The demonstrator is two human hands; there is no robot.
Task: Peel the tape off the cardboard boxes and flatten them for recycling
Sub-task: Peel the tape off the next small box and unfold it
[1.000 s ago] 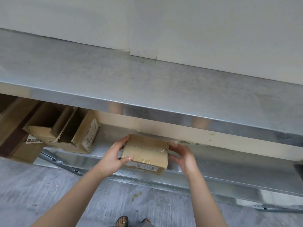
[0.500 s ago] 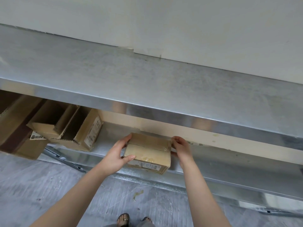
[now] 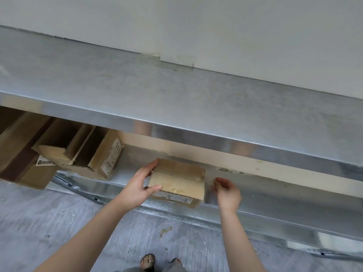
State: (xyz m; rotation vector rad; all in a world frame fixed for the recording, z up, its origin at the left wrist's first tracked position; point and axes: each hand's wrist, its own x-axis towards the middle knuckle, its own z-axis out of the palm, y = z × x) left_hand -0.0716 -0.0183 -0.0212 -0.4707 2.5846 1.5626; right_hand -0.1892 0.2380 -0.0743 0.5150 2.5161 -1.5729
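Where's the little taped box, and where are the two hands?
taped box (image 3: 176, 182): head view, on its taped top face.
left hand (image 3: 135, 186): head view, on the back of the hand gripping the box's left end.
right hand (image 3: 228, 193): head view, on the back of the hand, just right of the box.

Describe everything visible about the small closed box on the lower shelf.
The small cardboard box is brown and closed, glossy clear tape over its top flaps, a printed label on its front. It sits upright at the front edge of the lower shelf. The left hand grips its left end; the right hand is beside its right end, apart.
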